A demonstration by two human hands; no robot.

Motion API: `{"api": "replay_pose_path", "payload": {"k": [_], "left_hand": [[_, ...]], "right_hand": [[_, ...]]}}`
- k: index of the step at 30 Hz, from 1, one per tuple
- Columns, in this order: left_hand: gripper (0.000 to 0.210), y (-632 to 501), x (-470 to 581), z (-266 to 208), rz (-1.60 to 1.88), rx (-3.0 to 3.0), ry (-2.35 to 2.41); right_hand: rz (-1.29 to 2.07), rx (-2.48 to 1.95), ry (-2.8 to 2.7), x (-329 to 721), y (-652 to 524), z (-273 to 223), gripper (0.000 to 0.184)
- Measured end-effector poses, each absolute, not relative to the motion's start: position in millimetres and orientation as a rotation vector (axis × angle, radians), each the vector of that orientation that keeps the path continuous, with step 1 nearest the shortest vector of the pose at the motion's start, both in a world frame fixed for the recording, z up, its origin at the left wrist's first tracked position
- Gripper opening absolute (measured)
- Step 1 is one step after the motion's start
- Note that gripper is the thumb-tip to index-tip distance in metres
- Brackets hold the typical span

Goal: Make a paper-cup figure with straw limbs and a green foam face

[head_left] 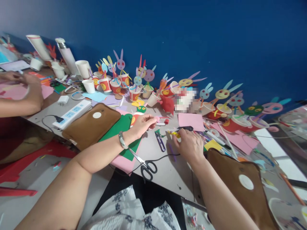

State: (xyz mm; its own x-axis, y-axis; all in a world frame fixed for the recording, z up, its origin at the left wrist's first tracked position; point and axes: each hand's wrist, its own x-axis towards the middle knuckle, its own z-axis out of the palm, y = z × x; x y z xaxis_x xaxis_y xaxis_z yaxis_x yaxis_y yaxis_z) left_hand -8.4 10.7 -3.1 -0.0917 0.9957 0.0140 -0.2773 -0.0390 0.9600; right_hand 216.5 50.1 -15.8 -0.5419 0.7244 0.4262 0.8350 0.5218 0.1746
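My left hand (143, 124), with a bracelet on its wrist, is closed in a pinch on a small pink paper piece (157, 119). It is held in front of a red paper cup (134, 118) with a green paper face (141, 109) above it. My right hand (191, 145) rests low over the table, fingers curled at a small yellow object (174, 133) whose kind I cannot make out. Between my hands lie purple thread snips (160, 141) and a white pen-like stick with a red cap (166, 122). Black-handled scissors (146, 168) lie nearer me at the table edge.
Paper cups with bunny figures (137, 81) line the blue wall. A power strip (74, 113), brown pouches (92, 123), green paper (120, 135) and pink sheets (191, 121) cover the table. A black cable (165, 156) crosses the front. Another person's arm (24, 99) is at left.
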Motion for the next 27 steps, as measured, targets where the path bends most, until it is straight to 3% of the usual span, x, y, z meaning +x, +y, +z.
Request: {"api": "replay_pose_path", "payload": {"k": [4,8,14,19,27], "left_hand": [[0.035,11.3,-9.0,-4.2,1.447,0.972,1.062],[0.038,11.7,-7.9,-8.5,1.446,1.014,1.051],[0.037,6.9,0.2,-15.4,1.367,1.141,1.060],[0.037,-2.3,7.1,-13.5,1.226,1.276,1.066],[0.026,-8.2,10.7,-12.4,1.180,1.243,1.012]], "right_hand": [[-0.220,-1.227,-2.306,212.6,36.3,-6.6,0.024],[0.326,-1.042,-1.972,209.3,29.7,0.2,0.015],[0.873,-0.782,-1.499,201.7,24.3,4.1,0.030],[1.041,-0.730,-1.456,196.8,23.8,-3.5,0.036],[0.999,-0.792,-1.492,190.1,18.2,-4.0,0.030]]}}
